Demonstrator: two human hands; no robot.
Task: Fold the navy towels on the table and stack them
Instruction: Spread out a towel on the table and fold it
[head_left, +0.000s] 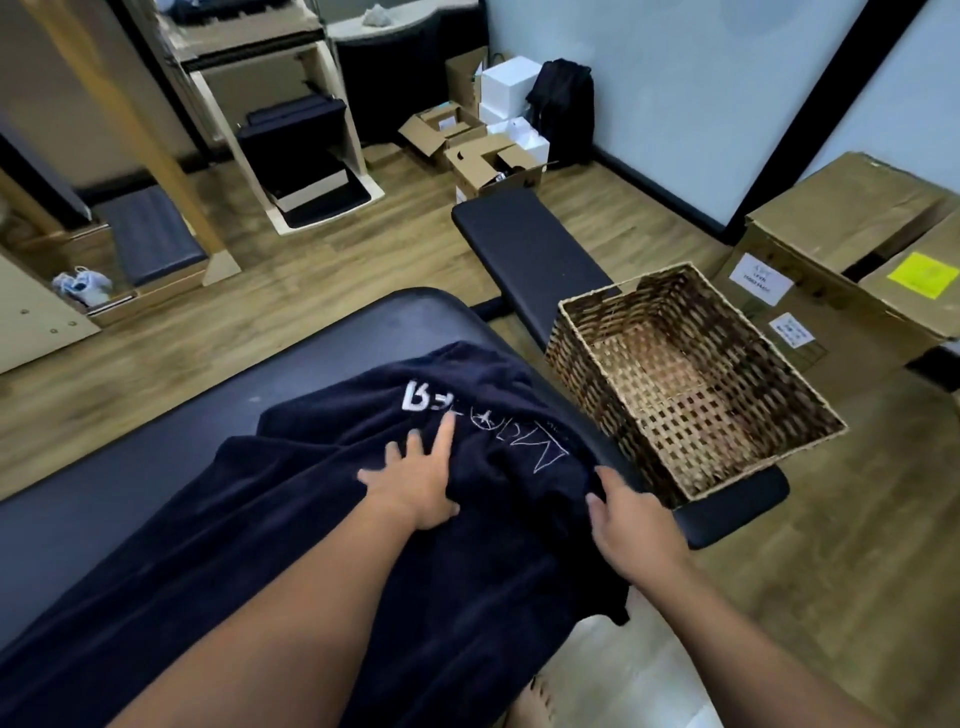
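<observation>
While the navy towel (363, 545) lies rumpled and unfolded across the black padded table (130, 467), we press our left hand (415, 488) flat on it, fingers spread wide and straight, the index finger reaching toward the white lettering (423, 397) stitched on the cloth. Just to the right of that lettering we see a thin white outline design (530, 441), partly lost in the creases. Our right hand (628, 525) sits at the towel's right edge, nearest the basket (691, 379); its fingers are curled down over a bunched fold of the cloth and appear to grip it, though the fingertips are hidden in the fabric. The towel covers the near part of the table and hangs over the table's near right side, on the basket side.

The woven basket stands open just to the right of the towel, resting on a narrower black padded bench (530, 249) that runs beside the table and away from us. Beyond the basket, to its right, large cardboard boxes (841, 260) with white labels and a yellow sticker sit on the wooden floor (208, 322). Farther behind the basket, against the pale wall, we see smaller open cartons and white boxes (493, 135) and a black backpack (563, 98).
</observation>
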